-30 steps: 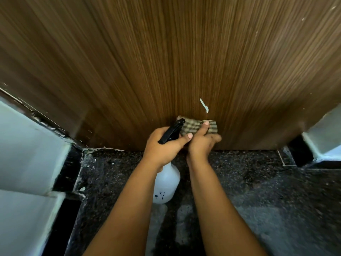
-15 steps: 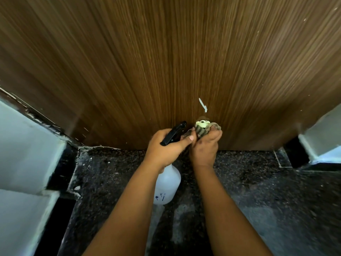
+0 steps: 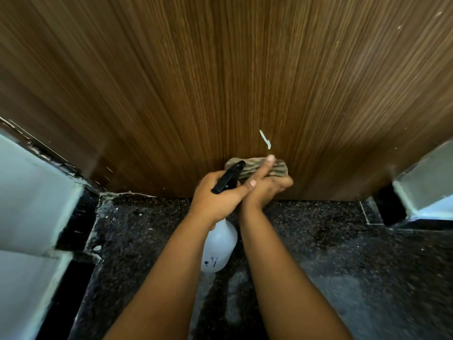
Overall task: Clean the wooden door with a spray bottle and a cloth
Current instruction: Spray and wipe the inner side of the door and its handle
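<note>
The checked cloth (image 3: 257, 169) lies flat against the wooden door (image 3: 220, 82) near its bottom edge, under the right hand (image 3: 266, 186), whose forefinger stretches across it; the other fingers look loosely curled at its lower edge. Just above the fingertip sits a pale smear (image 3: 265, 139), easily missed if the wiping stays low. The left hand (image 3: 218, 195) grips the spray bottle (image 3: 219, 246), touching the right; crowded so, it could knock the bottle. Free door lies above and either side; speckled floor (image 3: 343, 241) below.
</note>
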`<state>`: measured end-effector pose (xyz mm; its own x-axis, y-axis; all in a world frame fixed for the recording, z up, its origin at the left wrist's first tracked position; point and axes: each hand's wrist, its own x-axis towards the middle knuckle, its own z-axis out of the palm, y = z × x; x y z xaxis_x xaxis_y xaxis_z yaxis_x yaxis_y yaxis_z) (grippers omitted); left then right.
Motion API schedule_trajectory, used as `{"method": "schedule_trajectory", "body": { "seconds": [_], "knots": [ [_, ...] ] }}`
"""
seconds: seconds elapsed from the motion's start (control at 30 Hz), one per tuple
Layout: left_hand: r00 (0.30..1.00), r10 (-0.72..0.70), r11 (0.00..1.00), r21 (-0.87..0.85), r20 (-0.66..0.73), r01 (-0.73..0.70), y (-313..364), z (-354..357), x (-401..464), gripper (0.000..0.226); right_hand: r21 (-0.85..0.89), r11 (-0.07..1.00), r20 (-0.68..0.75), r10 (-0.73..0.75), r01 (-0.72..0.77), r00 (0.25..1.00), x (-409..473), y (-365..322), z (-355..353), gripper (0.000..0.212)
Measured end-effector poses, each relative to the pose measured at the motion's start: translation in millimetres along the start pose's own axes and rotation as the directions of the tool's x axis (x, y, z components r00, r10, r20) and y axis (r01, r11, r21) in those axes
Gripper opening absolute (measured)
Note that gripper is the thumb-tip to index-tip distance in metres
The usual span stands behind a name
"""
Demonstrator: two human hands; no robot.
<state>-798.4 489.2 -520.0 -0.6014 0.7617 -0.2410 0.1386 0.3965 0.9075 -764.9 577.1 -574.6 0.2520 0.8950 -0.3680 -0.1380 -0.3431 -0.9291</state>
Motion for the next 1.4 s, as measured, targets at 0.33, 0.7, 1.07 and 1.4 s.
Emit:
{"method": "schedule_trajectory", "body": {
  "seconds": [0.33, 0.7, 1.07, 1.4],
  "knots": [
    [1.000, -0.010, 1.000, 0.030, 0.024, 0.009, 3, 8, 0, 0.020, 0.015, 0.987, 0.012, 0.160, -0.161, 0.987, 24, -6, -9, 0.045],
    [1.000, 0.002, 0.998, 0.057, 0.027, -0.003, 8, 8, -4, 0.033, -0.115, 0.952, 0.146, -0.267, 0.284, 0.953, 4, 11, -13, 0.066],
    [0.998, 0.015, 0.999, 0.033, 0.063, -0.017, 4, -2, -5, 0.023, -0.548, 0.378, 0.457, -0.611, 0.746, 0.646, 67, 25, -71, 0.029],
    [0.989, 0.005, 0.953, 0.297, 0.149, -0.050, -12, 10, 3, 0.036, -0.052, 0.949, 0.089, -0.304, 0.310, 0.948, 63, 1, -60, 0.042]
  ]
}}
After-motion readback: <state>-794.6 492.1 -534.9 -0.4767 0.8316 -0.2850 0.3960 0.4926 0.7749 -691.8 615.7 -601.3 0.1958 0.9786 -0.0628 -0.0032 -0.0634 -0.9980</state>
